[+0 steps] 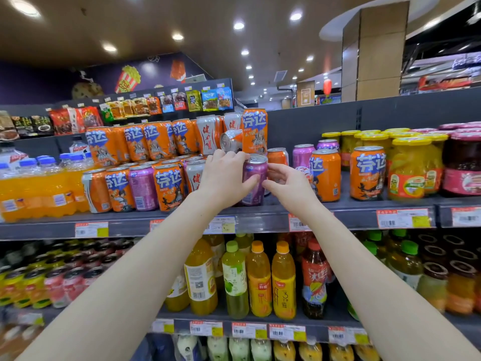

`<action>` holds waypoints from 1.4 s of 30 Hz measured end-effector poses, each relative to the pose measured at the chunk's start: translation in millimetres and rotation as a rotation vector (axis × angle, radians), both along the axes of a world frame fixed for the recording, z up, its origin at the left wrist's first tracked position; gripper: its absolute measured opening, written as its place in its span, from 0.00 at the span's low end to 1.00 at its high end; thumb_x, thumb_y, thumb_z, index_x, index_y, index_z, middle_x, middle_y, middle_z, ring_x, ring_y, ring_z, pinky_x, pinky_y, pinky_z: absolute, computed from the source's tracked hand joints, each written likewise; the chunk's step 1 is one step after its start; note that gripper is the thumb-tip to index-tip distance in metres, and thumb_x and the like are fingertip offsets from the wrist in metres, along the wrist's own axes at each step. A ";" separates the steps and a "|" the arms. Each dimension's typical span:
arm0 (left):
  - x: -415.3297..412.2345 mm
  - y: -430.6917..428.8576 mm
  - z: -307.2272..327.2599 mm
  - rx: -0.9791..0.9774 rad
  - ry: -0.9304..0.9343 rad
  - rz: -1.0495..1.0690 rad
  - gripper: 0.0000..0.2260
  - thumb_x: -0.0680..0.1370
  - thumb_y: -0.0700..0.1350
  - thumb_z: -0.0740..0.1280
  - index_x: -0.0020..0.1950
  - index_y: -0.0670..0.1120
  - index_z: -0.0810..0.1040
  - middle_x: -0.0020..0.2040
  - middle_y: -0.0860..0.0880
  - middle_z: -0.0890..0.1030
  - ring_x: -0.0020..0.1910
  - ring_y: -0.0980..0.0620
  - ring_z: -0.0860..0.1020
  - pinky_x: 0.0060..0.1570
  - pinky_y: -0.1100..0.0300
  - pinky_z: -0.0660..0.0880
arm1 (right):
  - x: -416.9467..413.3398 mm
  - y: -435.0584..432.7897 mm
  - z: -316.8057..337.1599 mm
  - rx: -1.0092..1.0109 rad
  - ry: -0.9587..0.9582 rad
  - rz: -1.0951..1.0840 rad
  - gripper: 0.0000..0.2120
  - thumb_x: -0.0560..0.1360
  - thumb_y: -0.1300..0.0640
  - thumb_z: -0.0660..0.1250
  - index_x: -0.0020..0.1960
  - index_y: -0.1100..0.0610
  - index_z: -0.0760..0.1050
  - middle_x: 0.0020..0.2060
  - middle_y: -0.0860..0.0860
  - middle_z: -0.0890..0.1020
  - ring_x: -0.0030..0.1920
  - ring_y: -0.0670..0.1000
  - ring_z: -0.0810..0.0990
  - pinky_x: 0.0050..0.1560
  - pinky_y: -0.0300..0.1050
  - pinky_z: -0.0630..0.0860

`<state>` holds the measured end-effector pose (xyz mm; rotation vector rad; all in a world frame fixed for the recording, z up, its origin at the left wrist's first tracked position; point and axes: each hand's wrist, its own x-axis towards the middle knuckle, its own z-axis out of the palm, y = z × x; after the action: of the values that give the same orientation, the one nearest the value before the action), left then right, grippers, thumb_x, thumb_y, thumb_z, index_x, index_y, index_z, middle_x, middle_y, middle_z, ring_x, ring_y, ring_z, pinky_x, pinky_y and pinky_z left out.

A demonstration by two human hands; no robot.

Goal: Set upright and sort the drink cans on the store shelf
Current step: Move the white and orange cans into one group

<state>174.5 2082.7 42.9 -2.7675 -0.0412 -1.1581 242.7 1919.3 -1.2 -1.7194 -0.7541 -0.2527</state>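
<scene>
Can: purple aluminium drink can, upright, frame centre, at the front of the grey metal shelf.
Handling: likely smooth, dentable; grip mid-body.
Left hand: wrapped round it.
Right hand: loose-fingered beside it; contact unclear.
Pending: silver-orange can tipped above.

**Occlusions and unreadables, head view**

Purple can: left flank and lower label covered by left hand. Right hand sits at its right flank; contact undetermined. Orange can behind that hand: only top and shoulder show. Price tags: print too small to read. Lower-left cans: smeared, brands illegible. Bottom-row bottles: cut by lower edge. Red jar: cut by right edge.
</scene>
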 end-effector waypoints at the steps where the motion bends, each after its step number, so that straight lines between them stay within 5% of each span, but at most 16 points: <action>1: 0.1 1.3 -1.3 0.000 -0.008 -0.005 0.28 0.79 0.65 0.62 0.72 0.50 0.74 0.60 0.48 0.82 0.60 0.44 0.74 0.61 0.48 0.70 | 0.9 -0.1 0.4 0.005 0.004 0.002 0.25 0.77 0.56 0.72 0.73 0.50 0.74 0.63 0.46 0.82 0.64 0.45 0.79 0.65 0.53 0.78; 9: 3.0 9.1 -3.6 0.008 -0.096 0.024 0.27 0.77 0.67 0.63 0.69 0.52 0.79 0.59 0.51 0.79 0.61 0.46 0.70 0.59 0.48 0.64 | 4.3 3.9 2.3 0.053 -0.009 -0.024 0.22 0.76 0.61 0.73 0.69 0.52 0.76 0.57 0.46 0.83 0.58 0.46 0.82 0.62 0.50 0.80; 16: 3.7 21.5 -1.8 -0.088 -0.062 -0.056 0.23 0.79 0.63 0.64 0.70 0.53 0.79 0.63 0.53 0.79 0.66 0.48 0.69 0.65 0.49 0.58 | 11.1 11.7 4.3 -0.021 0.029 -0.023 0.28 0.72 0.51 0.77 0.70 0.49 0.74 0.58 0.45 0.82 0.57 0.46 0.81 0.57 0.47 0.80; 23: 7.1 24.8 -1.1 -0.145 -0.013 -0.107 0.23 0.80 0.60 0.64 0.72 0.52 0.76 0.64 0.52 0.78 0.68 0.48 0.68 0.69 0.48 0.59 | 8.0 23.4 7.9 -0.189 0.012 -0.006 0.30 0.72 0.45 0.77 0.70 0.51 0.73 0.53 0.42 0.80 0.49 0.39 0.79 0.39 0.33 0.72; 42: 19.2 53.5 -0.3 -0.145 -0.013 -0.291 0.21 0.78 0.60 0.65 0.70 0.55 0.77 0.64 0.55 0.80 0.67 0.50 0.71 0.67 0.48 0.60 | -2.5 35.1 -10.3 -0.129 -0.127 -0.261 0.32 0.66 0.35 0.78 0.65 0.48 0.74 0.51 0.40 0.82 0.49 0.40 0.82 0.50 0.45 0.82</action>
<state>193.7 2136.3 42.6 -2.9666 0.2976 -1.2848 240.2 1954.4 -11.5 -1.9391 -0.6480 -0.5061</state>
